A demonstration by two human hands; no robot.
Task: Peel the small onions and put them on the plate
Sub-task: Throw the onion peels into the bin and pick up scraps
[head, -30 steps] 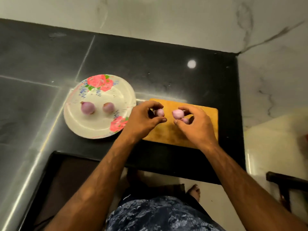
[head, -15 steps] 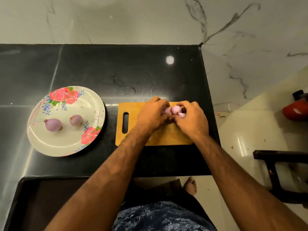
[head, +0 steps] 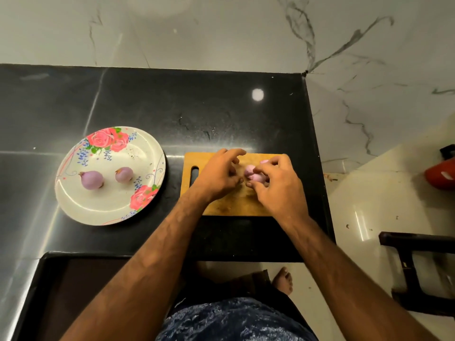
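Note:
Over the wooden cutting board (head: pixel 229 205), my right hand (head: pixel 278 185) pinches a small pale pink onion (head: pixel 250 170) in its fingertips, with more pink pieces tucked under the fingers. Just left of that onion hovers my left hand (head: pixel 218 174), fingers loosely curled and index finger stretched out, with nothing visible in it. To the left on the black counter sits a floral white plate (head: pixel 73 205). It carries two purple small onions, a larger one (head: pixel 91 179) and a smaller one (head: pixel 123 174).
The black counter (head: pixel 172 107) ends just right of the board, where it drops to a pale floor. A red object (head: pixel 440 177) and a dark chair frame (head: pixel 416 267) stand at the right. A marble wall rises behind. My bare foot (head: pixel 283 281) shows below the counter edge.
The view has swung right and settled, so the plate sits further left. My hands came together over the board; now the left hand has loosened and drawn slightly away from the onion.

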